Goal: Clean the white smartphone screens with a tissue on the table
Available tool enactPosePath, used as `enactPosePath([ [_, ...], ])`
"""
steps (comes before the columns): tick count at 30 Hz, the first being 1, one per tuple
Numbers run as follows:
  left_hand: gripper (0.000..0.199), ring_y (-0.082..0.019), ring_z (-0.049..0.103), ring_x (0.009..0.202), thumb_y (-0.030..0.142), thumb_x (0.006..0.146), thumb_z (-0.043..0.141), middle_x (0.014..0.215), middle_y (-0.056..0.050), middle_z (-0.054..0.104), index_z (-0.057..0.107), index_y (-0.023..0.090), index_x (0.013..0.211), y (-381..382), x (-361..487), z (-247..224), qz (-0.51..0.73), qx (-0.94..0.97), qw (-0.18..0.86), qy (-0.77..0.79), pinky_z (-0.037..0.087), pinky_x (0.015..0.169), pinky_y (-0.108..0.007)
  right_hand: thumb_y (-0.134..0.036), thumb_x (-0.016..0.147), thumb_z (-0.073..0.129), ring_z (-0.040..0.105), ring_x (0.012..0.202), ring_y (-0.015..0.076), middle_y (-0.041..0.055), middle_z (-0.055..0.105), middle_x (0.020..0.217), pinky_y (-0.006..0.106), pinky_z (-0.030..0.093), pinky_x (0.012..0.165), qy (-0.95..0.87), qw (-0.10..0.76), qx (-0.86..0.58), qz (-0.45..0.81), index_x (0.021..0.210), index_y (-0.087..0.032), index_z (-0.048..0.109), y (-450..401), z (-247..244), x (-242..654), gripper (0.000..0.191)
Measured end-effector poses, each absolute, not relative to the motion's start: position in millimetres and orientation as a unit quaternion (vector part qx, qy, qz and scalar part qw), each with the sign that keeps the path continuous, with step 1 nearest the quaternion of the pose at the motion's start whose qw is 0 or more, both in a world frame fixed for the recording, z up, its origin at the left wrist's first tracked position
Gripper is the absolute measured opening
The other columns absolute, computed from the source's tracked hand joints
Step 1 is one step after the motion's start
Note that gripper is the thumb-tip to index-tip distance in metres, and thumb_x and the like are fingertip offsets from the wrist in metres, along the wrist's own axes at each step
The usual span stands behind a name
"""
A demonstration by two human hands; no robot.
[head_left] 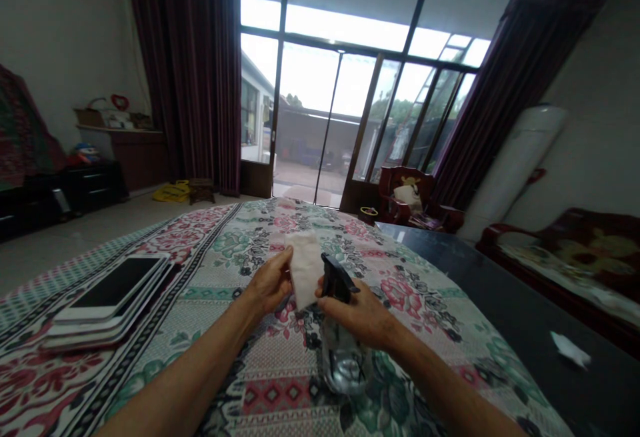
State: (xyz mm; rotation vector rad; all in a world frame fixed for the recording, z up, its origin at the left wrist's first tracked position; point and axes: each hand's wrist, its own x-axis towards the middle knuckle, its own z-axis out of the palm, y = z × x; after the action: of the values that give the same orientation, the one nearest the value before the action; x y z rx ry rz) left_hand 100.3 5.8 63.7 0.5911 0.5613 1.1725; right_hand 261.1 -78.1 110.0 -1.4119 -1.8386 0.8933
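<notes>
My left hand [273, 281] grips the left edge of a folded white cloth [304, 267], holding it up over the patterned tablecloth [280, 343]. Just to its right, my right hand [363, 313] is wrapped round the neck of a spray bottle [347, 363] with a black trigger head [337, 279] and a clear body. The spray head is close to the cloth's right edge. Whether the bottle's base rests on the table or hangs a little above it, I cannot tell. Part of the bottle's neck is hidden behind my fingers.
A stack of several tablets or phones [110, 300] lies at the left. To the right stands a dark tabletop [460, 277] bearing a crumpled white tissue [570, 349]. Wooden chairs [407, 190] and a glass door [310, 130] are beyond.
</notes>
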Motion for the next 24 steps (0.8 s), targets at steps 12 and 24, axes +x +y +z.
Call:
enactPosePath([
  [12, 0.030, -0.018, 0.073, 0.068, 0.022, 0.099, 0.043, 0.080, -0.010, 0.075, 0.060, 0.009, 0.120, 16.8, 93.7, 66.7, 0.601, 0.131, 0.749, 0.246, 0.061, 0.073, -0.030, -0.021, 0.072, 0.057, 0.045, 0.064, 0.0122, -0.0020, 0.052, 0.069, 0.024, 0.035, 0.058, -0.749, 0.218, -0.523, 0.345, 0.078, -0.017, 0.058, -74.4, 106.4, 269.8, 0.008],
  [24, 0.031, -0.019, 0.074, 0.075, 0.021, 0.099, 0.042, 0.087, -0.010, 0.075, 0.059, 0.011, 0.124, 17.3, 97.7, 55.0, 0.587, 0.154, 0.737, 0.296, 0.061, 0.076, -0.031, -0.048, 0.079, 0.053, 0.049, 0.063, 0.0160, -0.0015, 0.052, 0.069, 0.028, 0.039, 0.064, -0.596, 0.458, -0.660, 0.003, 0.108, -0.017, 0.054, -9.0, 91.8, 384.5, 0.043],
])
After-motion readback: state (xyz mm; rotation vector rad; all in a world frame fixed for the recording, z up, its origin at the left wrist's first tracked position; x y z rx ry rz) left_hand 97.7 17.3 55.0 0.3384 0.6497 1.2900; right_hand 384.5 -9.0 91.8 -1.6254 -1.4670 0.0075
